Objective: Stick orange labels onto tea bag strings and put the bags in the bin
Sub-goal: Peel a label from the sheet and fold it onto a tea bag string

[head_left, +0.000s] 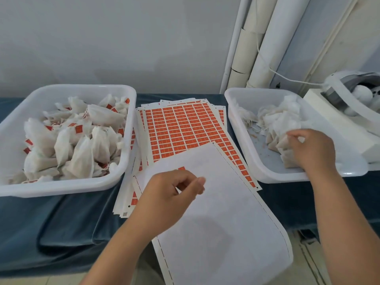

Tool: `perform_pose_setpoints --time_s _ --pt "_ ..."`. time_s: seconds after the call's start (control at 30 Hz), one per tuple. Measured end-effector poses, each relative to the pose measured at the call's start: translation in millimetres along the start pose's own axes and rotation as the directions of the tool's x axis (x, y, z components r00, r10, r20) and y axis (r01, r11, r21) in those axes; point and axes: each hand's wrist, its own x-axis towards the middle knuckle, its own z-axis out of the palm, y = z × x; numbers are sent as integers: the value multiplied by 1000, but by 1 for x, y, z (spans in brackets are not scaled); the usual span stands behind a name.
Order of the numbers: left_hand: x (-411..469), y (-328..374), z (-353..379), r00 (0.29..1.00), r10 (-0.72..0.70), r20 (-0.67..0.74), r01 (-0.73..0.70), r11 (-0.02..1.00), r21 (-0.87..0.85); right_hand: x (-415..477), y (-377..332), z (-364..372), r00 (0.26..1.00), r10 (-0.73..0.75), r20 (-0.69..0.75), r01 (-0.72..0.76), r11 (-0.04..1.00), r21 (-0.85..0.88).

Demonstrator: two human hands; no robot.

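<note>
Step in hand, as I read it: fetching the next bag & a label for it. The right hand [310, 150] is down inside the right bin [267, 174], fingers curled round a tea bag [284, 146] at the near edge of the unlabelled pile [279, 118]. The bag prob. isn't lifted off the bin floor yet, and its string is too small to make out. The left hand [166, 194] hovers over the mostly stripped backing sheet [216, 212], fingers curled w/ thumb & forefinger close together. Cannot tell whether it pinches a label or nothing. One orange label [182, 168] shows on the sheet just beyond the fingertips. Full label sheets [181, 128] lie fanned underneath, btwn the two bins on the blue-covered table [51, 223]. The left bin [61, 189] holds the labelled bags [78, 136], heaped high, so the job looks well along, w/ only a small pile left on the right. Next move calls for getting the bag up & over the sheets, finding the string's free end, then peeling a label clean w/out creasing it and folding it round the string. Thin string + sticky label means both hands need to meet near the middle.
</note>
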Motion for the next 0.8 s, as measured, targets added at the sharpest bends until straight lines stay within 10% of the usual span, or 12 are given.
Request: perform_pose_setpoints --time_s 0.2,0.63,0.8 --pt "-2 2 10 999 -35 6 35 998 -56 -56 -58 -21 996 -9 90 -43 825 563" --pt "1 17 38 991 -114 -65 77 908 -413 -175 -127 9 899 -225 375 -92 741 666" --pt "-3 8 33 983 -170 -74 123 898 -423 -176 -127 9 798 -191 571 -385 568 728"
